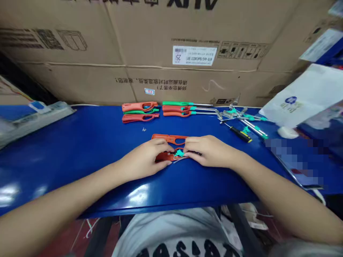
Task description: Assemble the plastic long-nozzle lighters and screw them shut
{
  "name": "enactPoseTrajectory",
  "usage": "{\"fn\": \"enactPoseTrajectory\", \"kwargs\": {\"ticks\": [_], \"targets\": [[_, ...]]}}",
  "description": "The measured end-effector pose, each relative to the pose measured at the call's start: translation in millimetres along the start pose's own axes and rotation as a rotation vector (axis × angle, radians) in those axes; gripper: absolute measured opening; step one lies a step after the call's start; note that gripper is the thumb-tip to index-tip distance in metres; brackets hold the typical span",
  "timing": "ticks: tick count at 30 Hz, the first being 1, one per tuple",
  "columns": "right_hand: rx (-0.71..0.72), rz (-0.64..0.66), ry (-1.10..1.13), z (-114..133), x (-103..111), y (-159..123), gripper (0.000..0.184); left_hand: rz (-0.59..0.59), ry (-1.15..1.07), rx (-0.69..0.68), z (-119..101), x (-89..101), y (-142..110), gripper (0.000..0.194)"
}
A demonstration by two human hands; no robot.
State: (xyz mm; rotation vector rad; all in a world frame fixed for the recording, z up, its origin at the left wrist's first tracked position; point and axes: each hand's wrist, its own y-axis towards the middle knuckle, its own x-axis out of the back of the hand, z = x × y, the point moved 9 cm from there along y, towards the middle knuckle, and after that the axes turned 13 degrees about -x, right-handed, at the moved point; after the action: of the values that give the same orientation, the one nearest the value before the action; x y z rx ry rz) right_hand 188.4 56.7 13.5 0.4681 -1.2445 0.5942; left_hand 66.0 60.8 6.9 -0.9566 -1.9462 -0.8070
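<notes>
On the blue table, an orange lighter shell half [163, 156] lies between my two hands. A teal plastic piece [179, 153] sits in it, partly covered by fingers. My left hand [150, 157] is closed on the shell's left end, thumb at the near side and fingers on top. From the right, my right hand [206, 151] pinches at the teal piece and the shell's right end; what exactly is between its fingertips is hidden. Just beyond lies another orange shell half [168, 138], with its trigger loop close to my right fingers.
Farther back are stacked shell halves [140, 117] and several long-nosed lighters [177, 109]. Metal tubes with teal parts [253, 125] lie right, beside a black-yellow screwdriver [240, 134]. Tiny metal bits [144, 129] rest left of centre. A power strip [40, 119] lies left; a cardboard box [150, 75] stands behind.
</notes>
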Motion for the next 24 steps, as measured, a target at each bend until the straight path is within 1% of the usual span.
{"fn": "enactPoseTrajectory", "kwargs": {"ticks": [4,10,15,24], "targets": [[0.017,0.025,0.008,5,-4,2,0.017,-0.008,-0.034,0.015,0,0.2,-2,0.035],[0.049,-0.034,0.027,7,-2,0,0.019,-0.011,-0.05,0.034,-1,1.0,-2,0.033],[0.067,-0.049,0.042,7,-2,-1,0.018,-0.014,-0.058,0.041,0,-0.1,-2,0.033],[0.117,-0.071,-0.033,12,-8,-1,0.025,-0.022,-0.062,0.038,0,0.7,-1,0.025]]}}
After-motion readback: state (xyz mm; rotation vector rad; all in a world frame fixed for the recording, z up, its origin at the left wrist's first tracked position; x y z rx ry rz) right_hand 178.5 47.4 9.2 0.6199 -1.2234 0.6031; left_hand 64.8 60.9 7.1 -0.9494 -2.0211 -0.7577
